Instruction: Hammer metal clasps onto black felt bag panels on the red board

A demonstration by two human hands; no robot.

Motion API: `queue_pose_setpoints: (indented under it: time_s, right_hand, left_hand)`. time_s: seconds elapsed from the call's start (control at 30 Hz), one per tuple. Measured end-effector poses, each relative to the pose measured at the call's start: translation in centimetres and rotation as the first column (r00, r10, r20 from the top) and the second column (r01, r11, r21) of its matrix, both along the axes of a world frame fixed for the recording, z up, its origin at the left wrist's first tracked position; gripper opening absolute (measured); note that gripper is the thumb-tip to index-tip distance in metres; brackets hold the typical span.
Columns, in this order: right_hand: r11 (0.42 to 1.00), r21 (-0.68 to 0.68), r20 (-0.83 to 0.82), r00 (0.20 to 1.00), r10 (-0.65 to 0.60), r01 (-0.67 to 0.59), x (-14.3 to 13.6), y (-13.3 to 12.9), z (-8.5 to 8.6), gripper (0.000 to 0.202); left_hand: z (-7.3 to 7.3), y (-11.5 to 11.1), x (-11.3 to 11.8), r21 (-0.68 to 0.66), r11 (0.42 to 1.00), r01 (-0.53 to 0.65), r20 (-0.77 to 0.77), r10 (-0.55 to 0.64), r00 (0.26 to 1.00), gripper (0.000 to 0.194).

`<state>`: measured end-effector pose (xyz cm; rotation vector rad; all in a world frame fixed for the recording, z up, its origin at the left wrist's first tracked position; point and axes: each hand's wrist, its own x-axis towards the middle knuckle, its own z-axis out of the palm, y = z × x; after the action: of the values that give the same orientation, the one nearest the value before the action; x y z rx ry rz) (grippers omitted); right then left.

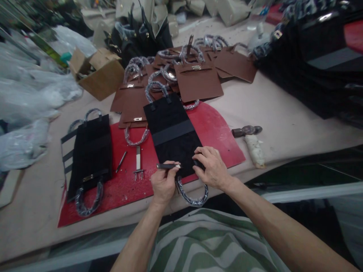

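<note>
A long black panel (174, 130) with a wrapped handle at each end lies on the red mat (215, 128). At its near end my left hand (164, 183) is closed in a pinch around dark strap ends, just above the near wrapped handle (193, 198). My right hand (211, 166) is on the panel's near right corner, its fingers curled around a small dark strap piece. To the left, another black panel (92, 158) with wrapped handles lies partly on the mat. A slim metal tool (121, 162) and a pronged metal tool (138, 162) rest between the two panels.
Brown panels (198, 85) with wrapped handles are heaped behind the mat. A hammer (253, 145) with a wrapped grip lies to the right. An open cardboard box (100, 77) stands back left, beside clear plastic (31, 87). Black pieces (306, 71) hang at the right.
</note>
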<state>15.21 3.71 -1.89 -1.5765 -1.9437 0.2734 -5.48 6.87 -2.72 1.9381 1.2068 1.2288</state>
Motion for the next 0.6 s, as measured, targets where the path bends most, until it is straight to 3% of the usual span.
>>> queue_pose_setpoints:
  time_s: [0.1,0.27,0.6]
  right_hand:
    - [1.0,-0.003,0.001,1.0,-0.001,0.001,0.0,0.1,0.0,0.024]
    - [1.0,-0.015,0.011,1.0,-0.005,0.005,0.0,0.0,0.0,0.025]
    - [1.0,-0.011,-0.001,1.0,-0.001,0.001,0.0,0.0,0.0,0.026]
  left_hand:
    - [0.4,0.2,-0.1,-0.102,0.995,-0.023,0.022,0.025,0.999,0.014]
    - [0.8,0.5,0.4,-0.047,0.997,0.068,-0.041,-0.07,0.997,0.013]
    - [1.2,0.8,1.3,-0.027,0.996,0.09,-0.041,-0.092,0.995,0.012]
